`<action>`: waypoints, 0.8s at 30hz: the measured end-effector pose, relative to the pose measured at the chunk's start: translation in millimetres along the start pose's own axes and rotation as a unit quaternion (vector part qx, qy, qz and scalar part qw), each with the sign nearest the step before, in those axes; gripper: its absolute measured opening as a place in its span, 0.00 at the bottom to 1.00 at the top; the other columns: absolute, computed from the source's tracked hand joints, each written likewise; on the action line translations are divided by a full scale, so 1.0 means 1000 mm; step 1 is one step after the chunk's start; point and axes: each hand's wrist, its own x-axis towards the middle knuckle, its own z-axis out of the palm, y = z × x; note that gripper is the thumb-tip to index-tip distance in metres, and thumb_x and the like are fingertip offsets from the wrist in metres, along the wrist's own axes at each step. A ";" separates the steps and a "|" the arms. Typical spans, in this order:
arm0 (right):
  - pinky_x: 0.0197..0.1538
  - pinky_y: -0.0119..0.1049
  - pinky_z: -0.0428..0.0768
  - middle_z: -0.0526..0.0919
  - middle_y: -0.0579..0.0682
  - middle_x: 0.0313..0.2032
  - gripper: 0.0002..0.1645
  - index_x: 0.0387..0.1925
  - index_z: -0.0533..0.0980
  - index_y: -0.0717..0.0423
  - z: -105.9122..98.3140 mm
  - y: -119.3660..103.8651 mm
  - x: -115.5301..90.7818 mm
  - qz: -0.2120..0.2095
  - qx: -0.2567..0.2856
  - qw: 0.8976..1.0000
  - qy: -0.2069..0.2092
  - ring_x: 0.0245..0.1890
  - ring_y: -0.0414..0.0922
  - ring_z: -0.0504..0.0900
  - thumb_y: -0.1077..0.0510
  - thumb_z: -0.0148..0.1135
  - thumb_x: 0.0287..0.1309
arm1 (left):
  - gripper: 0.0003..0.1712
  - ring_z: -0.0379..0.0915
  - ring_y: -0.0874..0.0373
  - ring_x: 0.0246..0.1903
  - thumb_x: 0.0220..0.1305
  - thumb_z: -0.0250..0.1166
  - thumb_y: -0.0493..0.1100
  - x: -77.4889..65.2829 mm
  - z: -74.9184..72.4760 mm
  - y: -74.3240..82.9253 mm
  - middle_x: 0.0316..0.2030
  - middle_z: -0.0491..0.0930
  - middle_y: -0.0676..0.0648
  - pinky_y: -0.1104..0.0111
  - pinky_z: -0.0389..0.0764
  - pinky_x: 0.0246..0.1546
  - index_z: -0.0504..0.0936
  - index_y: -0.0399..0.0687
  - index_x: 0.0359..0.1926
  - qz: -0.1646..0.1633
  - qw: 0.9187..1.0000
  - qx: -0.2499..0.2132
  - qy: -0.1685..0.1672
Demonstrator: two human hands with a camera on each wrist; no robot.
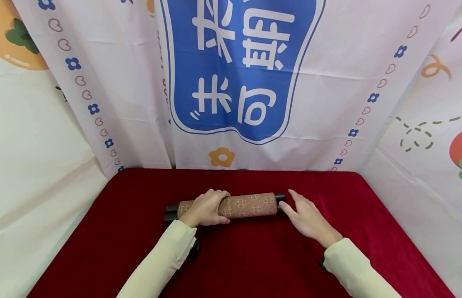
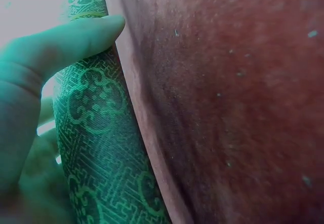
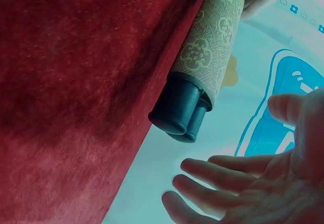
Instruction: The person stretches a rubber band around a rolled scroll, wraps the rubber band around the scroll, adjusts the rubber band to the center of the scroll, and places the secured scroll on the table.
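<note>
A rolled-up scroll (image 1: pixel 249 205), brown with a pale flower pattern, lies crosswise on the red cloth. Dark rod ends (image 3: pixel 174 105) stick out in pairs from both ends of the roll. My left hand (image 1: pixel 206 208) grips it left of its middle. In the left wrist view the thumb (image 2: pixel 76 41) lies across the patterned scroll (image 2: pixel 101 112), with the other fingers mostly hidden behind the roll. Just beyond the right rod ends is my right hand (image 1: pixel 307 215), fingers spread and palm facing the scroll. It holds nothing.
The table (image 1: pixel 253 256) is covered in dark red velvet-like cloth with rounded far corners. Behind it hangs a white printed curtain (image 1: pixel 141 103) with a large blue sign (image 1: pixel 234 74). White printed cloth also closes off the left and right sides.
</note>
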 end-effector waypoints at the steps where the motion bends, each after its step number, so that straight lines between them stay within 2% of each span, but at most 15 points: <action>1: 0.79 0.66 0.57 0.56 0.68 0.81 0.49 0.82 0.51 0.66 0.000 0.000 -0.001 -0.004 -0.010 1.000 -0.002 0.82 0.67 0.55 0.36 0.48 0.79 | 0.41 0.78 0.47 0.57 0.52 0.84 0.56 0.002 0.000 -0.001 0.60 0.84 0.47 0.48 0.80 0.55 0.80 0.49 0.65 -0.001 1.000 -0.001 -0.002; 8: 0.78 0.71 0.53 0.59 0.66 0.81 0.51 0.81 0.54 0.66 0.005 0.001 -0.010 -0.033 -0.061 0.997 -0.022 0.83 0.69 0.51 0.32 0.49 0.77 | 0.41 0.78 0.47 0.58 0.52 0.83 0.55 0.016 0.003 -0.004 0.60 0.83 0.47 0.49 0.79 0.58 0.80 0.50 0.65 -0.019 1.000 0.001 -0.025; 13: 0.78 0.74 0.48 0.58 0.66 0.81 0.53 0.81 0.54 0.66 0.008 -0.001 -0.017 -0.042 -0.074 0.995 -0.044 0.84 0.68 0.47 0.30 0.49 0.76 | 0.43 0.78 0.49 0.56 0.53 0.83 0.56 0.017 0.006 -0.005 0.58 0.80 0.46 0.51 0.82 0.55 0.80 0.47 0.67 -0.033 0.998 0.009 -0.045; 16: 0.78 0.75 0.45 0.57 0.65 0.81 0.54 0.82 0.53 0.65 0.009 -0.002 -0.019 -0.043 -0.079 0.995 -0.049 0.84 0.67 0.45 0.29 0.49 0.76 | 0.44 0.77 0.50 0.56 0.53 0.83 0.56 0.016 0.007 -0.003 0.58 0.79 0.45 0.52 0.81 0.56 0.79 0.45 0.68 -0.037 0.998 0.013 -0.051; 20: 0.78 0.75 0.44 0.56 0.64 0.82 0.53 0.82 0.53 0.64 0.010 -0.003 -0.021 -0.053 -0.090 0.994 -0.043 0.84 0.67 0.44 0.31 0.51 0.76 | 0.47 0.75 0.45 0.63 0.56 0.81 0.58 0.013 0.006 0.004 0.63 0.78 0.42 0.47 0.78 0.64 0.75 0.43 0.71 -0.036 0.998 0.035 -0.048; 24: 0.77 0.76 0.44 0.57 0.64 0.82 0.52 0.82 0.54 0.63 0.012 -0.003 -0.022 -0.070 -0.110 0.991 -0.027 0.84 0.68 0.46 0.33 0.53 0.76 | 0.49 0.70 0.43 0.71 0.63 0.75 0.63 0.006 0.004 0.013 0.71 0.75 0.41 0.44 0.73 0.69 0.71 0.41 0.75 -0.039 0.997 0.059 -0.037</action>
